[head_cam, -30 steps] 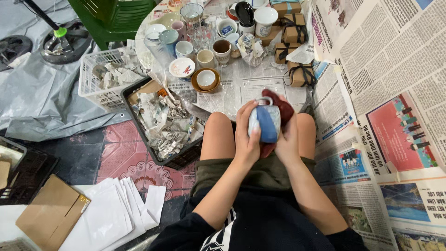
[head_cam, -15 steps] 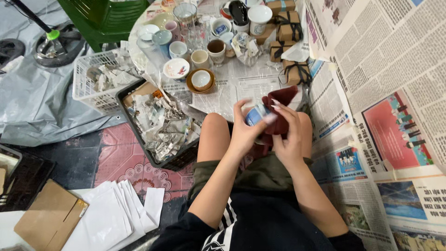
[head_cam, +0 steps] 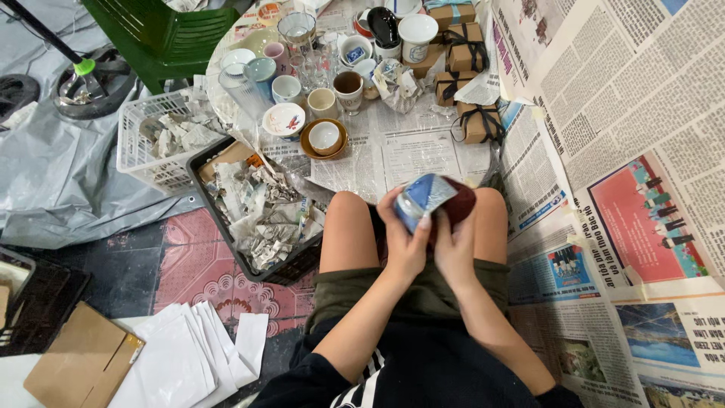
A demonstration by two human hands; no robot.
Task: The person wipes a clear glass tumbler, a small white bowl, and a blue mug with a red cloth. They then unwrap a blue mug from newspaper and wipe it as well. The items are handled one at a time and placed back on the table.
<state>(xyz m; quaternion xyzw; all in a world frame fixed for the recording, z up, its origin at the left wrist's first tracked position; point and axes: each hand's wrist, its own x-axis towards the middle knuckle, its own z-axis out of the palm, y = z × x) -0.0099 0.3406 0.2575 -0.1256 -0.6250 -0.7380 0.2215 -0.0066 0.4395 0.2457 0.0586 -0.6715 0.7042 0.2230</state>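
A blue and white cup (head_cam: 424,198) is held above the person's knees, tipped on its side, with a dark red cloth (head_cam: 457,204) pressed against its right side. The left hand (head_cam: 404,242) is closed around the cup from below and from the left, a thumb laid over its near edge. The right hand (head_cam: 451,249) is closed on the cloth just beside the cup, and the two hands are touching each other.

Beyond the cup, spread newspaper (head_cam: 408,155) is covered with a cluster of mugs, glasses and small bowls; a white cup on a brown saucer (head_cam: 325,138) is seen nearest to the held cup. Small brown boxes tied with black ribbon (head_cam: 476,121) are placed beyond the cup and to its right. To the left of the cup a black tray (head_cam: 260,211) is filled with crumpled paper scraps, and farther left a white basket (head_cam: 162,143) is filled with more. White sheets (head_cam: 192,355) are stacked well to the lower left of the cup.
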